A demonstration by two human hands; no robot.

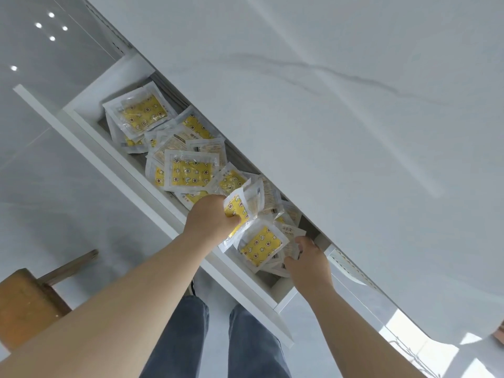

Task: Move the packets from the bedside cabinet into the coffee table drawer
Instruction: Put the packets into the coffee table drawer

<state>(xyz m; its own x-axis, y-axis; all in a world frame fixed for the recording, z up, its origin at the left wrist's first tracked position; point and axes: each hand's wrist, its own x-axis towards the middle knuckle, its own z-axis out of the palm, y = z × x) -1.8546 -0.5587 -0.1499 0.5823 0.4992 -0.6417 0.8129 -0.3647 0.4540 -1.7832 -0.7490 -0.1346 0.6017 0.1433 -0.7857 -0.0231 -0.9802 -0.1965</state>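
The white coffee table drawer (90,148) stands pulled out from under the marble table top (341,118). Several clear packets with yellow star-and-moon prints (188,173) lie scattered inside it. My left hand (210,222) grips a small bunch of these packets (240,211) above the drawer's middle. My right hand (308,264) reaches into the drawer's right end, its fingers curled around the edges of packets (260,245) lying there. The bedside cabinet is out of view.
A wooden stool (30,298) stands on the glossy tiled floor at lower left. My legs in blue jeans (218,339) are directly below the drawer front. The table top overhangs the back half of the drawer.
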